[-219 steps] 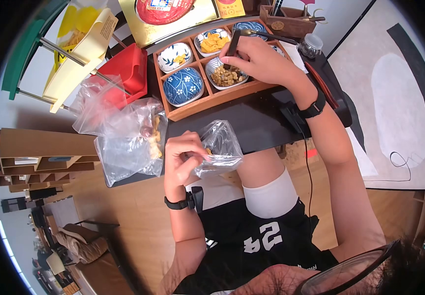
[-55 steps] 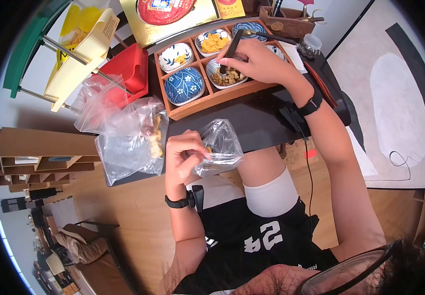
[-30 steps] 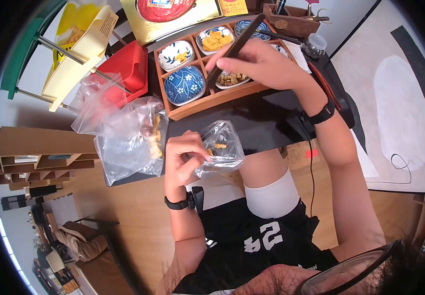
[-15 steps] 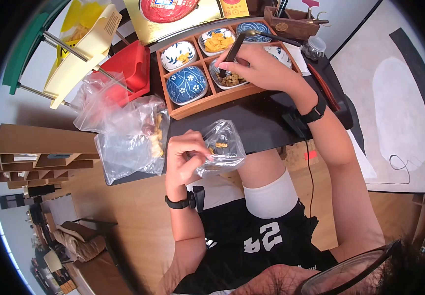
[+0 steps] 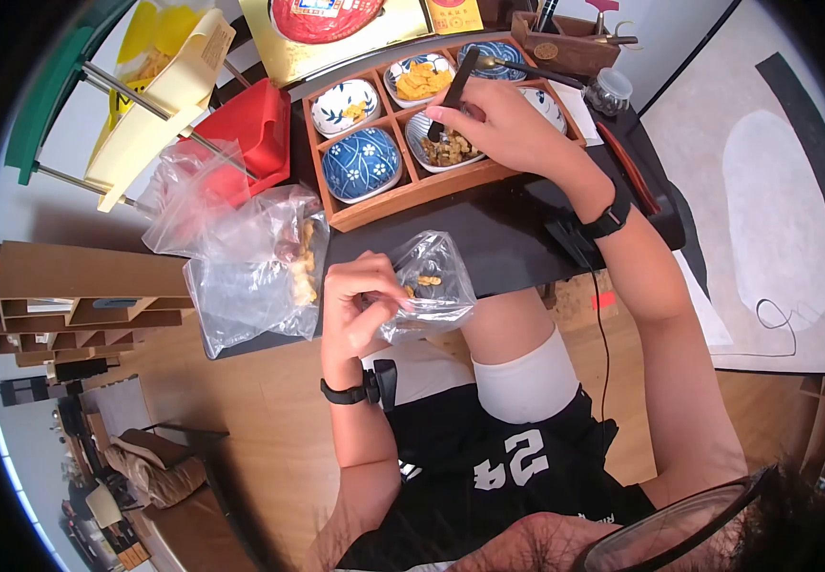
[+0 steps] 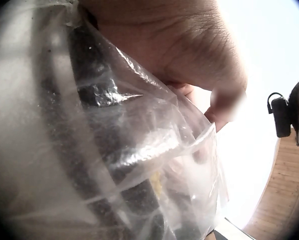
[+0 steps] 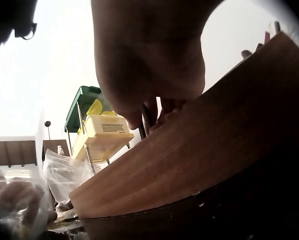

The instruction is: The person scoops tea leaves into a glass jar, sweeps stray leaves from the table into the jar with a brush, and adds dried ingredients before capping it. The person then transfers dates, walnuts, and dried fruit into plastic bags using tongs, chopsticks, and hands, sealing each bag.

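In the head view the left hand (image 5: 363,296) pinches the rim of a clear plastic bag (image 5: 436,310) with a few brown-yellow pieces (image 5: 427,281) in it. The right hand (image 5: 508,124) grips a dark tong-like tool (image 5: 455,91), its lower end in a striped dish (image 5: 416,129) of brown pieces (image 5: 451,150). That dish sits in a front compartment of a wooden divided tray (image 5: 384,205). The left wrist view is mostly filled by the bag (image 6: 139,135) below the left hand (image 6: 174,45). In the right wrist view the tray's side wall (image 7: 179,160) hides the dish.
Left of the striped dish is a blue flowered dish (image 5: 362,164); behind are dishes with yellow pieces (image 5: 422,80). Filled plastic bags (image 5: 260,276) and a red bin (image 5: 255,133) lie left of the tray. A small jar (image 5: 609,92) and a cable (image 5: 598,324) are at the right.
The right hand moved left with the tool raised over the tray's front, then returned to the striped dish. Pieces in the bag show more clearly than earlier. The left hand has barely moved.
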`<state>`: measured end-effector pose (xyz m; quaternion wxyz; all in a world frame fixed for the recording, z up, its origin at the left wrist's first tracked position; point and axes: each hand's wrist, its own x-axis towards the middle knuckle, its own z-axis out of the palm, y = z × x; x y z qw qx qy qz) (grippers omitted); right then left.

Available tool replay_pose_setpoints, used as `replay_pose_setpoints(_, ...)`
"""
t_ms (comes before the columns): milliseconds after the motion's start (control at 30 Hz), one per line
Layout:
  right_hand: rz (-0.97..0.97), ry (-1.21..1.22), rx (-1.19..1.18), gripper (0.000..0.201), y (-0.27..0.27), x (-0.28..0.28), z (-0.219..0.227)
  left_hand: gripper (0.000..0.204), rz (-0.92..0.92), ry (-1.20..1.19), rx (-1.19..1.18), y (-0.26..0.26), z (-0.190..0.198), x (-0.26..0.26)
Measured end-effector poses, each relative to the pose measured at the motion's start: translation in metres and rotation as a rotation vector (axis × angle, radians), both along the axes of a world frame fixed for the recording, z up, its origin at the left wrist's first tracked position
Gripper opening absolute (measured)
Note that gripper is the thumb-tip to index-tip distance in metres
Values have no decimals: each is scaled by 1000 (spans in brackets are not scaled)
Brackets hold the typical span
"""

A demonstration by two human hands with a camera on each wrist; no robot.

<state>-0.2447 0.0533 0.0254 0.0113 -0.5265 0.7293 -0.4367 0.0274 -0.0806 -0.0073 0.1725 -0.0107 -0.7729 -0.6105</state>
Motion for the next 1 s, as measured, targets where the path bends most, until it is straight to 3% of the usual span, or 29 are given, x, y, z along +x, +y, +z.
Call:
replay_pose_setpoints(200,29,26,-43,31,-7,-2,-15,23,-8,19,-18,-1,-3,-1)
replay_pose_setpoints(367,-40,61,19,28,0,0,1,22,1,14,6,0,-3,-1)
replay_pose_setpoints(433,-44,-50,27,29,6,-2,11,22,-5,36,-1,-1,-4,-1)
replay_pose_setpoints(500,-66,-78,162,29,12,2,26,22,-5,29,-17,-2,-3,0)
replay_pose_setpoints(567,352,-303,-45,29,11,6,31,22,-11,27,-37,-2,-3,-2)
replay_pose_setpoints(633,451,-377,19,28,19,14,39,21,-12,50,-31,-2,-4,-3)
replay_pose_setpoints(733,799,-491,245,30,17,30,34,21,-6,30,-41,-1,-2,-2)
replay_pose_setpoints(767,804,-480,350,30,19,35,40,21,-7,29,-40,-1,-3,-3)
replay_pose_setpoints(833,803,-508,291,31,19,35,33,21,-2,49,-29,-2,-7,-3)
replay_pose_setpoints(900,714,-387,246,25,19,22,37,21,7,38,-9,1,-5,-2)
replay_pose_setpoints(967,639,-467,177,27,17,14,35,21,18,35,7,2,-4,-2)
replay_pose_setpoints(1000,451,-383,105,28,15,11,33,21,12,38,2,1,-5,-2)
